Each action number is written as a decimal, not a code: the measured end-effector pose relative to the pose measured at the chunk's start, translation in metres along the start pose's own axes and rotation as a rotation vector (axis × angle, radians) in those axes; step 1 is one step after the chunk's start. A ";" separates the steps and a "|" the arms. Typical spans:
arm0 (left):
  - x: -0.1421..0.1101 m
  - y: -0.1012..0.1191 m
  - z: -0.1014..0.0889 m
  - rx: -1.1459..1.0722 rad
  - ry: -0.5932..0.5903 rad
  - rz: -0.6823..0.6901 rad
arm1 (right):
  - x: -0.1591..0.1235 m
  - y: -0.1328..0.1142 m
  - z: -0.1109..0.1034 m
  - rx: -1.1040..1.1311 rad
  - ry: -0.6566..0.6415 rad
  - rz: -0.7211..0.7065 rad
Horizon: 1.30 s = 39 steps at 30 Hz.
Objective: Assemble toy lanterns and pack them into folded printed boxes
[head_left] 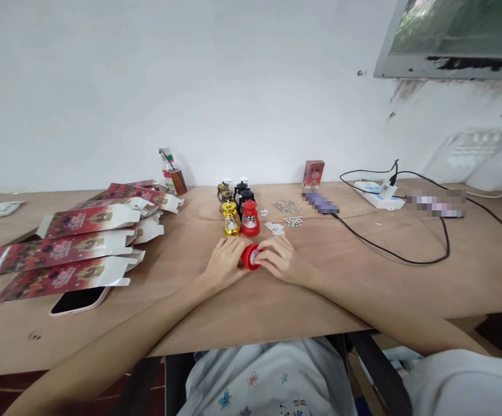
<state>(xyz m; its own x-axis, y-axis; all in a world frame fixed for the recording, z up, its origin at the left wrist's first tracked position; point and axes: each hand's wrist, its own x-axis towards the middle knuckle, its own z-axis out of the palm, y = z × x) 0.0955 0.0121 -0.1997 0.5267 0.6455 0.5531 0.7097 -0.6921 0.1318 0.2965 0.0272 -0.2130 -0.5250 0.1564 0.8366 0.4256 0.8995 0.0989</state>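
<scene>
My left hand [225, 264] and my right hand [280, 260] meet on the wooden table [407, 283], both closed around one small red toy lantern [250, 257] lying on its side between them. Just beyond stand a gold lantern [231, 219] and an upright red lantern [250, 219], with several black and gold lanterns [237, 195] behind. Small white pieces [275, 227] and small round pieces [293, 221] lie to the right of the lanterns.
Flat red-and-white cartons [73, 242] are stacked at the left, over a phone [80, 300]. A bottle [172, 172] and a small red box [313, 174] stand near the wall. A power strip [379, 195] with black cables [390, 254] lies at the right.
</scene>
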 end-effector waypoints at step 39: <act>-0.001 0.003 -0.004 -0.121 0.121 -0.129 | 0.048 0.136 0.021 -0.259 -0.520 0.822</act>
<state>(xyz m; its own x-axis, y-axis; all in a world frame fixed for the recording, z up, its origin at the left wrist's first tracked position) 0.0945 0.0081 -0.1966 0.3699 0.6932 0.6186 0.7025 -0.6444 0.3020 0.3136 0.1652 -0.1702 -0.2269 0.9029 0.3651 0.9152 0.3259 -0.2372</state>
